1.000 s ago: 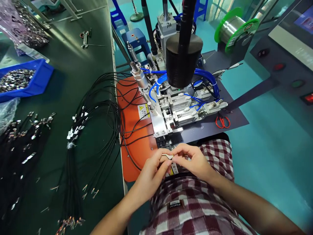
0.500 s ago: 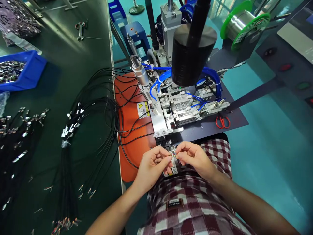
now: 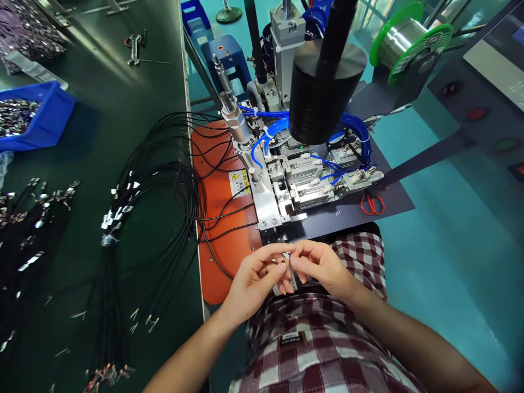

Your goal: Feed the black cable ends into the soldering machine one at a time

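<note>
Small wire ends (image 3: 287,261) pinched between fingertips of left hand (image 3: 254,279) and right hand (image 3: 323,268), over checked clothing (image 3: 315,322); long axis and pointing direction cannot be told, strands being tiny and partly covered; space ahead blocked by metal machine (image 3: 265,204); black cables (image 3: 189,188) draped from machine onto desk (image 3: 159,90) at left; red-handled scissors (image 3: 371,206) laid beyond right hand; blue bin (image 3: 53,120) set on desk.

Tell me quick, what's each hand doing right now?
Left hand: curled beside some tiny wires; whether it grips them can't be told.
Right hand: closed, apparently pinching those tiny wires.
</note>
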The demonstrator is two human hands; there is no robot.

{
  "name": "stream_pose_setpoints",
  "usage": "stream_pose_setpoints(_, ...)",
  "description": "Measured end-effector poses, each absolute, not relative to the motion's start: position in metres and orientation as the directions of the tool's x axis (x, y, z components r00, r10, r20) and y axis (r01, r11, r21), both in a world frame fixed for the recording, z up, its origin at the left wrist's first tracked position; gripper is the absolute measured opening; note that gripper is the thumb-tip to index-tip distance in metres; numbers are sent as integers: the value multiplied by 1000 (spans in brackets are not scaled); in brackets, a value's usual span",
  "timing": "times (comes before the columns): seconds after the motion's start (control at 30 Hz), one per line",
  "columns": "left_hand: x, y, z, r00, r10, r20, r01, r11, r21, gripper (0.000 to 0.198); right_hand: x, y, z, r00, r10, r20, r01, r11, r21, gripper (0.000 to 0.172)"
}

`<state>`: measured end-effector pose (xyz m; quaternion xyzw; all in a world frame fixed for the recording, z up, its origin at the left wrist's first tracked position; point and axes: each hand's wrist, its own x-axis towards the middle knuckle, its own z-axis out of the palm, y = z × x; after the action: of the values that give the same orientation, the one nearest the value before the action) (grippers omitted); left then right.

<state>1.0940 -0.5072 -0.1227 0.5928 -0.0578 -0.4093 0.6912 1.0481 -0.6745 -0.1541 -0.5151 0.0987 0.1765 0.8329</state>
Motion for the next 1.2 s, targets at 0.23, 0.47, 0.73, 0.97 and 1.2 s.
stream_pose_setpoints(0.23, 1092, -513, -129, 700, -529, -480, 584, 37, 811, 19, 1049, -676, -154, 927, 193, -322, -367, 292, -883, 29)
stream_pose_setpoints(0.47, 1088, -521, -135, 839, -370, -399, 459, 86, 884, 17, 1047, -669, -160, 952, 63, -299, -304, 100, -947, 22)
stream_pose_setpoints(0.73, 1097, -511, -138, 682, -530, -503, 620, 54, 783, 17, 1050, -669, -166, 983, 42, -178, -177, -27, -984, 14)
stream_pose_setpoints(0.97, 1099, -512, -139, 631, -541, -556, 706, 104, 701, 17, 1050, -669, -169, 995, 48, -84, -79, -93, -993, 11)
stream_pose_setpoints(1.2, 1097, -511, -138, 693, -441, -571, 650, 37, 759, 17, 1055, -680, -154, 1000, 18, -8, -5, -166, -986, 4)
